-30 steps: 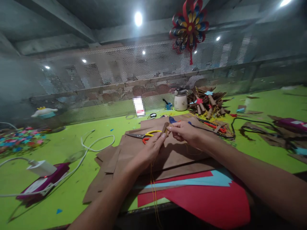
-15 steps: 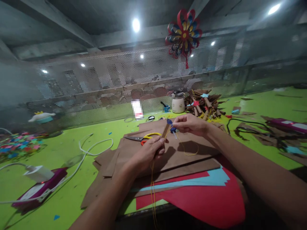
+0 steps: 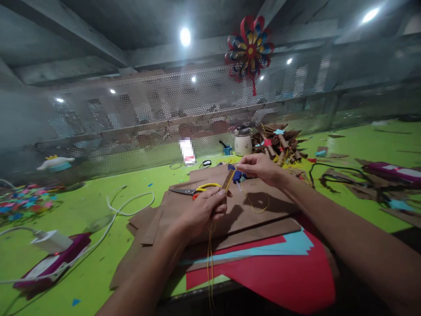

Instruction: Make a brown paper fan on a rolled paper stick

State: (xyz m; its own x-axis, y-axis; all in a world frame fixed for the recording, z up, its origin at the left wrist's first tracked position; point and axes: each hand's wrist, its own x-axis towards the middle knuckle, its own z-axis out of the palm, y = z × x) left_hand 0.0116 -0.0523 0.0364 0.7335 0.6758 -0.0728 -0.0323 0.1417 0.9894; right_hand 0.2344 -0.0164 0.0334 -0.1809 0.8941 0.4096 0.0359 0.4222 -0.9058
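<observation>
My left hand (image 3: 203, 211) is closed round a thin brown paper roll (image 3: 227, 180) that points up and away, over a stack of brown paper sheets (image 3: 263, 199). Yellow string (image 3: 210, 259) hangs from that hand past the table edge. My right hand (image 3: 259, 167) pinches another length of yellow string (image 3: 251, 204) just beyond the roll's tip, beside a small blue piece (image 3: 237, 175). The string loops down onto the brown paper. Scissors with yellow and red handles (image 3: 197, 190) lie on the paper just left of my left hand.
Red and light blue paper sheets (image 3: 279, 267) lie at the near edge of the green table (image 3: 98, 206). A pile of finished brown rolls with stars (image 3: 279, 142) and a cream jar (image 3: 242, 141) stand behind. White cable (image 3: 128, 204), charger and purple case (image 3: 52, 263) lie left; black cords (image 3: 342, 177) right.
My right hand has drawn away from the left, moving up and back and pulling the yellow string out from the roll. The left hand has stayed nearly still with the roll.
</observation>
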